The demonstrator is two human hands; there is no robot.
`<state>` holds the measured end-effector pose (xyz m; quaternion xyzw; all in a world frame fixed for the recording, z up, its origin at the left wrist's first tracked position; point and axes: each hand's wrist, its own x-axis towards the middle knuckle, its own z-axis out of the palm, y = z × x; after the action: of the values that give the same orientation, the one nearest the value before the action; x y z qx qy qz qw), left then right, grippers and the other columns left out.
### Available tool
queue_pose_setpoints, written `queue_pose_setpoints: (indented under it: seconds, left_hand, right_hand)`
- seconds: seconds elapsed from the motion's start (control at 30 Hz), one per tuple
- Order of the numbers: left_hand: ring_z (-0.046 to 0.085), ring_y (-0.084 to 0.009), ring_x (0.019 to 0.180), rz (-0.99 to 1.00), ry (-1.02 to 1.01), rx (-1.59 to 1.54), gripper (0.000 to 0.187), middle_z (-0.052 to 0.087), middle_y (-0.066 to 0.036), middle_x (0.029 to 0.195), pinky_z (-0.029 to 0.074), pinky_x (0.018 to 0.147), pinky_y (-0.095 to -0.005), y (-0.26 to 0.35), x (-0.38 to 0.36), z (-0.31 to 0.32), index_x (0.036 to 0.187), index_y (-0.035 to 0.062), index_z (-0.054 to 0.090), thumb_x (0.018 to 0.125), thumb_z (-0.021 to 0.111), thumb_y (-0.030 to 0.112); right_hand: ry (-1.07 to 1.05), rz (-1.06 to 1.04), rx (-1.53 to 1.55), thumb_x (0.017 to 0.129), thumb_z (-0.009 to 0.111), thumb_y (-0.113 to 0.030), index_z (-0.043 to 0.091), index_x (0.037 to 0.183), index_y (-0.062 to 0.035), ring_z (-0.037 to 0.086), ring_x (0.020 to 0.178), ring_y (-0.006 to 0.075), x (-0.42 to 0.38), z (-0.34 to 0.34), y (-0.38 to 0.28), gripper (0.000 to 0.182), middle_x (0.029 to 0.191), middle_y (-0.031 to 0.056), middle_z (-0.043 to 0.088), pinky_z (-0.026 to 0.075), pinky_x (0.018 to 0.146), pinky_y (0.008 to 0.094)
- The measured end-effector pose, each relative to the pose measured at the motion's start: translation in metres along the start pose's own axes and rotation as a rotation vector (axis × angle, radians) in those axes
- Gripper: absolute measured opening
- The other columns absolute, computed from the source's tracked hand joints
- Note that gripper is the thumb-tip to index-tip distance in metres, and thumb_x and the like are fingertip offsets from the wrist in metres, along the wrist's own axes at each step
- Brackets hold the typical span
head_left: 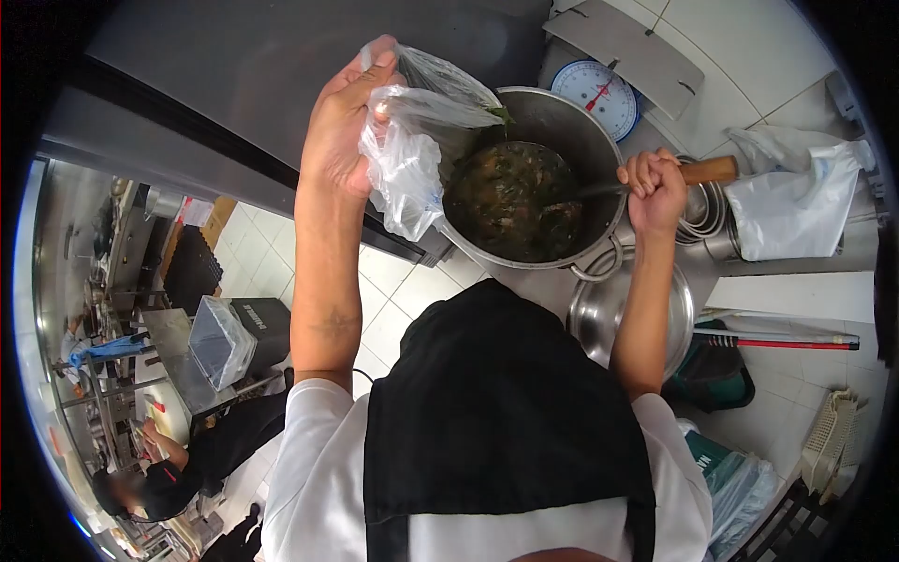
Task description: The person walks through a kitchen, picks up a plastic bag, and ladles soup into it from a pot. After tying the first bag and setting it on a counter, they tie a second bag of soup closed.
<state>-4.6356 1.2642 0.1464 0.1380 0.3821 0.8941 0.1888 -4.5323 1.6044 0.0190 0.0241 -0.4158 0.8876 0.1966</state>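
in left grip [339,122]: bag [405,155], perhaps touching pot [597,183]

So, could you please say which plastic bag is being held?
The clear bag at the pot, gripped by the left hand; no hand touches the white bag or bin liner.

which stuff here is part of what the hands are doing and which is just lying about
In use:
plastic bag, in the left hand
wooden-handled utensil, in the right hand
pot
dark food inside it

Seemingly just lying about:
dial scale
shiny metal bowl
lined bin
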Motion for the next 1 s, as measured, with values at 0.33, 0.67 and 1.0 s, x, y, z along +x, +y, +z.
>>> queue_pose_setpoints:
  seconds: [0.33, 0.67, 1.0]
  left_hand:
    - [0.05, -0.0068, 0.046, -0.026, -0.001, -0.024, 0.012, 0.055, 0.0, 0.065, 0.042, 0.041, -0.02, 0.005, 0.003, -0.007, 0.109, 0.0006, 0.058, 0.098, 0.059, 0.005]
    - [0.048, -0.0053, 0.044, -0.017, 0.063, 0.011, 0.036, 0.054, -0.001, 0.062, 0.04, 0.039, -0.0195, 0.008, 0.006, -0.009, 0.133, -0.0079, 0.05, 0.099, 0.056, 0.005]
    - [0.046, -0.003, 0.043, -0.145, -0.108, 0.26, 0.034, 0.053, 0.002, 0.061, 0.038, 0.037, -0.0179, -0.004, 0.022, -0.001, 0.131, -0.0056, 0.052, 0.099, 0.058, 0.006]
  right_hand:
    - [0.563, 0.131, 0.099, 0.083, 0.059, -0.009, 0.035, 0.062, -0.0153, 0.028, 0.045, 0.0145, 0.023, -0.031, 0.018, 0.032, 0.052, -0.0009, 0.029, 0.04, 0.059, 0.0374]
    - [0.574, 0.027, 0.179, 0.08, 0.06, -0.008, 0.034, 0.062, -0.0159, 0.026, 0.043, 0.015, 0.033, -0.058, -0.034, 0.032, 0.05, -0.0015, 0.029, 0.041, 0.059, 0.0378]
    - [0.518, -0.181, 0.019, 0.084, 0.058, -0.005, 0.032, 0.064, -0.0145, 0.025, 0.046, 0.014, 0.037, -0.006, -0.153, 0.034, 0.053, -0.0019, 0.025, 0.042, 0.063, 0.0383]
